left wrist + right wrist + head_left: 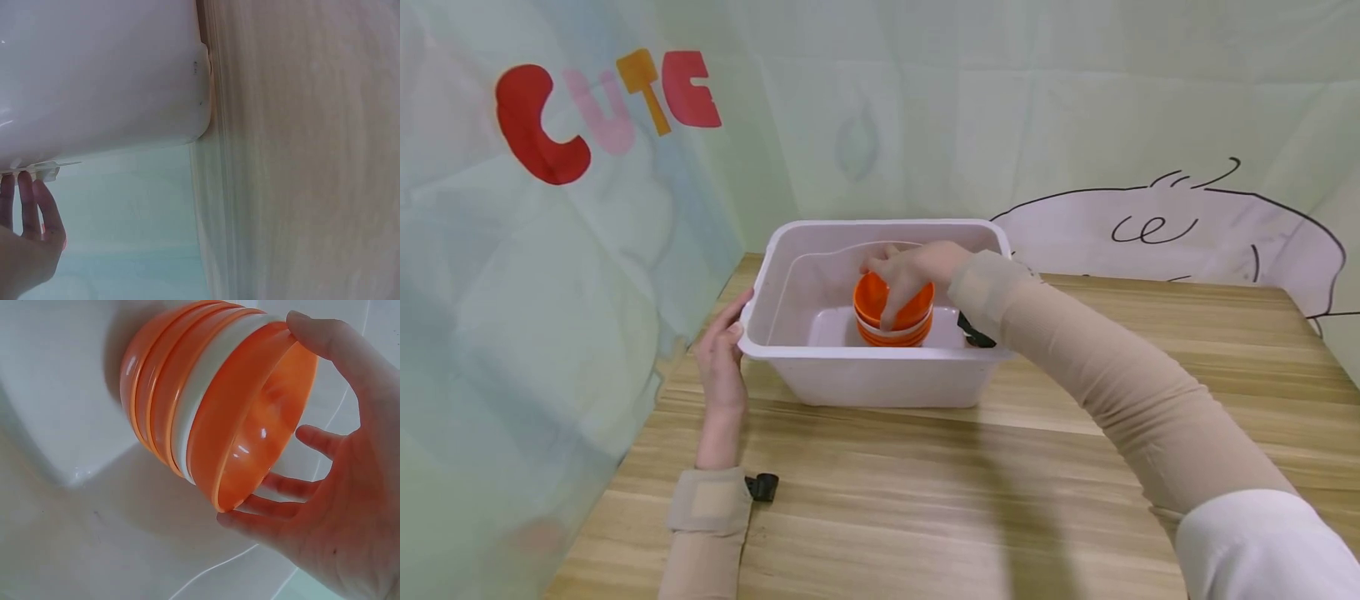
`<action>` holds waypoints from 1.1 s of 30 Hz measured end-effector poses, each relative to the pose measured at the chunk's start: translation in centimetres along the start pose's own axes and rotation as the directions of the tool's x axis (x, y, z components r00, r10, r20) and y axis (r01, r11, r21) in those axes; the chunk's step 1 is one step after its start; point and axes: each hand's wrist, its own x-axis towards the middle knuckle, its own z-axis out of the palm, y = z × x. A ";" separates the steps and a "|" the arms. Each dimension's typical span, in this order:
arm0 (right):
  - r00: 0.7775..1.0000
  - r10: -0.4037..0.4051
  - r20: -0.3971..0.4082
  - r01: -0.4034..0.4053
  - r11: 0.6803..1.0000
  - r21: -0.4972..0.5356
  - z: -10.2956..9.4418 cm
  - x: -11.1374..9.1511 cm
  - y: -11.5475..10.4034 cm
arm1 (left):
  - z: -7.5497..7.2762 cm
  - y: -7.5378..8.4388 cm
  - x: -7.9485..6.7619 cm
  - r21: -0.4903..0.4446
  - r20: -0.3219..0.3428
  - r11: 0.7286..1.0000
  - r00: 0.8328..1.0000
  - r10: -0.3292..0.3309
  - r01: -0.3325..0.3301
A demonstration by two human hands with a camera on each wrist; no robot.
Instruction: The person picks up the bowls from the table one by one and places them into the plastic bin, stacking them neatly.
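A white plastic bin (880, 379) stands on the wooden table, and inside it is a stack of nested bowls. Its uppermost orange bowl (240, 425) sits tilted above a white bowl (209, 378), with several more orange bowls (150, 381) beneath. Reaching over the bin's right side, my right hand (906, 275) holds the top bowl, thumb on one side of its rim and fingertips on the opposite side. At the bin's left front corner, my left hand (722, 358) grips the rim; the left wrist view shows its fingers (28, 203) against the edge.
The wooden table (880, 500) runs beneath and in front of the bin. A printed cloth (925, 125) hangs behind and along the left, close to the bin. Black wrist-camera mounts (763, 487) stick out from the forearm bands.
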 end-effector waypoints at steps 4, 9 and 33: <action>1.000 0.021 0.016 -0.022 1.000 0.011 0.3 0.0 0.2 | 0.1 0.0 0.0 -0.002 -0.003 1.000 1.000 -0.002 0.002; 0.999 0.043 0.024 -0.043 0.999 0.013 0.5 0.0 0.3 | 0.3 0.0 0.0 -0.003 -0.005 1.000 1.000 -0.004 0.004; 1.000 0.012 -0.006 -0.011 0.999 0.038 -0.6 -1.1 0.3 | 1.1 1.6 -0.2 0.093 -0.098 0.996 0.995 -0.005 0.014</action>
